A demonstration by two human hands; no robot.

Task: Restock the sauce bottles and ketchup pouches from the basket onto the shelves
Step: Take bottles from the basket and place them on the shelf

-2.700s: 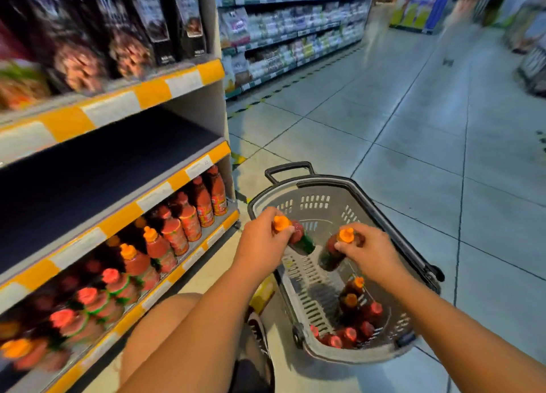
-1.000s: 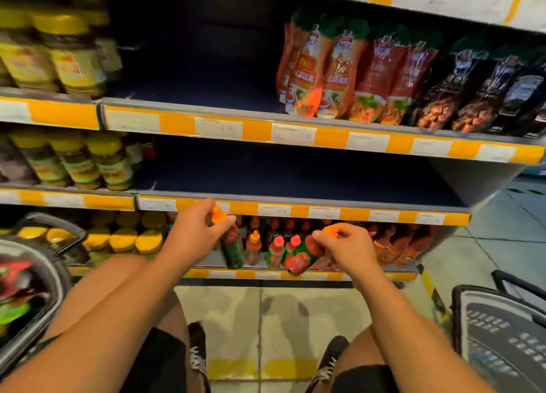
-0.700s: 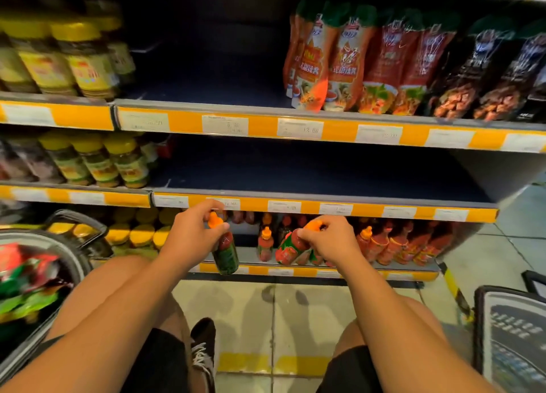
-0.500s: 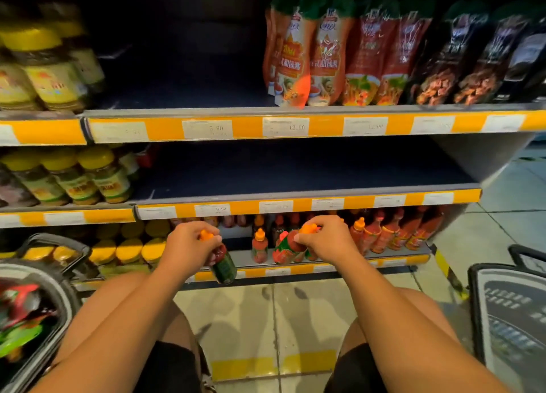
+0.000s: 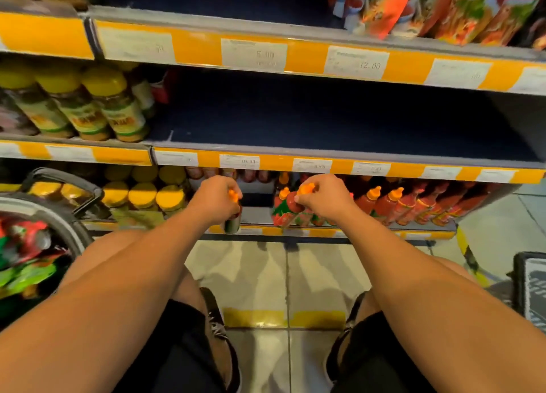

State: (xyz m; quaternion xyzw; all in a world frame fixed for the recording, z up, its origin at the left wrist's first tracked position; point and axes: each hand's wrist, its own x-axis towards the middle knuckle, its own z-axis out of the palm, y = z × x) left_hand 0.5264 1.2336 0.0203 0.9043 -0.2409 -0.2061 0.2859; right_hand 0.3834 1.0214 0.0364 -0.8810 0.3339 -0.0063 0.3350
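Head view: both hands sit just in front of the bottom shelf (image 5: 325,232). The left hand (image 5: 213,199) and right hand (image 5: 322,198) fingers each pinch a sauce bottle (image 5: 286,212) by its neck. That one's tilted and could topple the standing row (image 5: 399,205) right beside it.

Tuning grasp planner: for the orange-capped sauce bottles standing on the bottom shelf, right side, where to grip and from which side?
Grip the narrow neck just under the orange cap of a sauce bottle, coming from above-front. Bodies are packed side by side; only tops stand free.
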